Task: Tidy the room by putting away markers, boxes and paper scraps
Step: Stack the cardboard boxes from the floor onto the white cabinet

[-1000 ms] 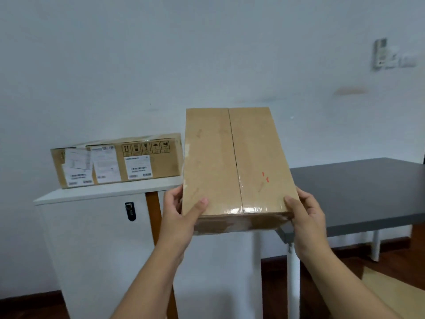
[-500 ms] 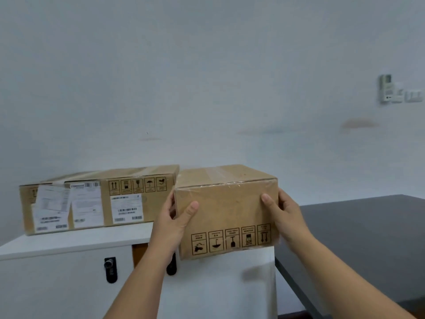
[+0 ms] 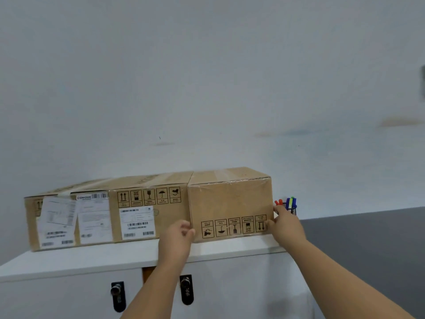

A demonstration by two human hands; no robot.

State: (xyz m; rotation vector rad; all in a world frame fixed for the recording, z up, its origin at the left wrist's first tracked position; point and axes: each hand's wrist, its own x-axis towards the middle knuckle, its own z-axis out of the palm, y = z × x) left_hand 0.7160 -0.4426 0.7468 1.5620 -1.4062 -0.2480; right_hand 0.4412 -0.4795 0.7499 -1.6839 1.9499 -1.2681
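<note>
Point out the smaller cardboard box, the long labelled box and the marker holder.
smaller cardboard box (image 3: 230,203), head view, bare front face above the symbols.
long labelled box (image 3: 170,217), head view, plain cardboard right of the labels.
marker holder (image 3: 292,206), head view, dark rim beside the right hand.

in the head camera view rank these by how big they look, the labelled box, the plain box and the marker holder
1. labelled box, widest.
2. plain box.
3. marker holder, smallest, partly hidden behind the right hand.

Small box wedged between large box and marker cup.
</note>
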